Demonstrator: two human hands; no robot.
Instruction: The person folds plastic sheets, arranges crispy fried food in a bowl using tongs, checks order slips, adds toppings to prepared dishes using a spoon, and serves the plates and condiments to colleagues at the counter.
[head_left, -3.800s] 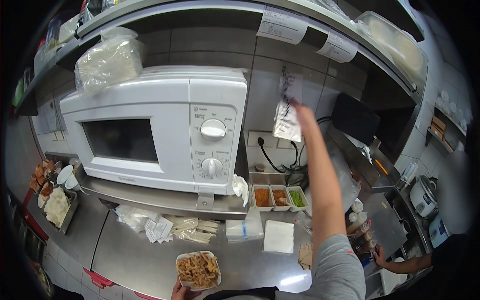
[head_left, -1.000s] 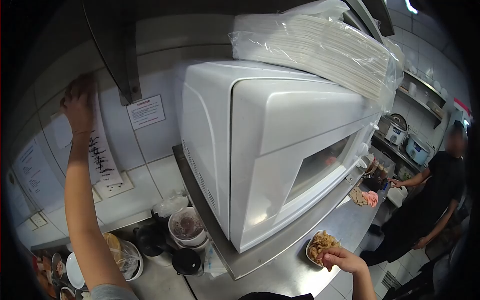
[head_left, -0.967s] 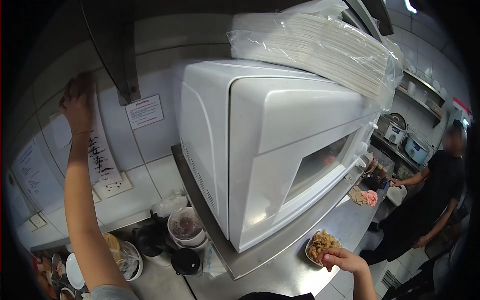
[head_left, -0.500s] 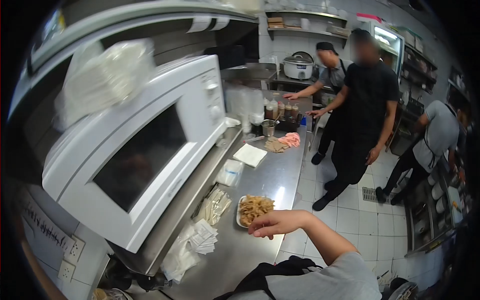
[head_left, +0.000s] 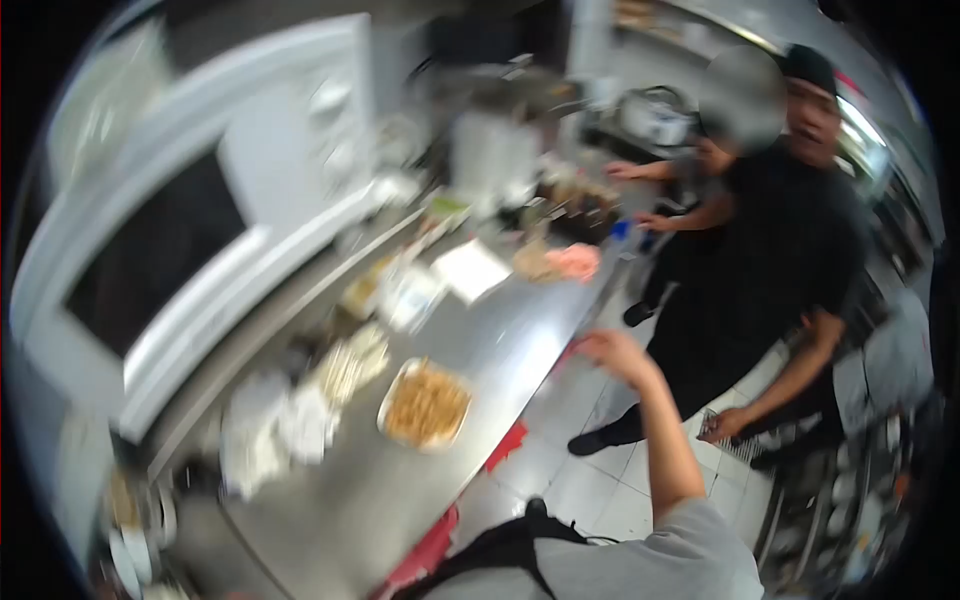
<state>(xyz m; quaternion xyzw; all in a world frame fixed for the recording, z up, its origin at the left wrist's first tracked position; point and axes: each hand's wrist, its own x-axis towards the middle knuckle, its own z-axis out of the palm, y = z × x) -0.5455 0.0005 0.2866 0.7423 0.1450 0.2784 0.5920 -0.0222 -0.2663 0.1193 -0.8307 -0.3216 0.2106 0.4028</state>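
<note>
My right hand [head_left: 618, 355] is beside the front edge of the steel counter [head_left: 500, 375], above the floor side. Blur softens its fingers, but they look loosely bent and apart, and I see nothing held in them. To its left on the counter sits a white dish [head_left: 385, 408] filled with golden-brown fried food [head_left: 428, 402], which the hand does not touch. My left hand is out of view.
A white microwave [head_left: 285, 165] stands on a raised shelf at left. Plastic packets [head_left: 350, 360], a white napkin stack [head_left: 472, 270] and a pink cloth [head_left: 574, 262] lie on the counter. A person in black [head_left: 770, 250] stands close at right, with other people nearby.
My right hand has moved away from the fried food, up and to the right. The view has swung, shifting the dish leftward. The person in black appears nearer.
</note>
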